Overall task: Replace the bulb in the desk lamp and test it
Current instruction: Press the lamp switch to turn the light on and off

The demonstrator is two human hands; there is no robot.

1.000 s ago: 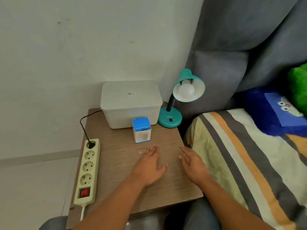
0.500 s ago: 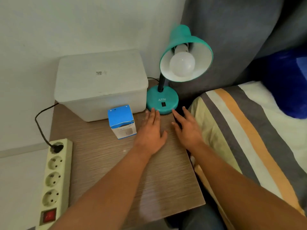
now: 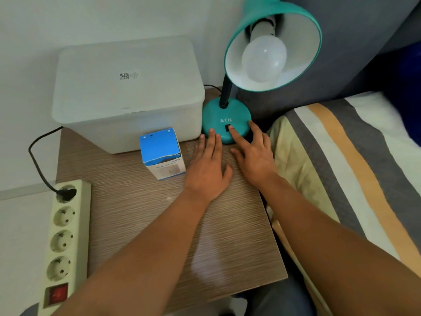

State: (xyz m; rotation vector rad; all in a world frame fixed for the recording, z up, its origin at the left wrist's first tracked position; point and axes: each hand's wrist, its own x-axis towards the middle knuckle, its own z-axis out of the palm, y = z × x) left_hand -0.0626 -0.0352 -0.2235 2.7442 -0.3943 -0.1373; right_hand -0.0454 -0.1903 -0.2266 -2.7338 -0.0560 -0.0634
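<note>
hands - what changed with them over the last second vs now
Both hands slid forward across the table to the lamp base. The right hand now has a fingertip on the switch; the left hand touches the base rim. Nothing is gripped. The bulb, blue box and power strip stayed put.

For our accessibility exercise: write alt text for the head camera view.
Right hand presses a fingertip on the teal desk lamp base switch; left hand lies flat on the wooden table. The bulb is unlit.

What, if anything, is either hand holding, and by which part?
Nothing is held. The left hand lies flat, fingertips touching the lamp base; the right hand has a fingertip on the switch.
</note>
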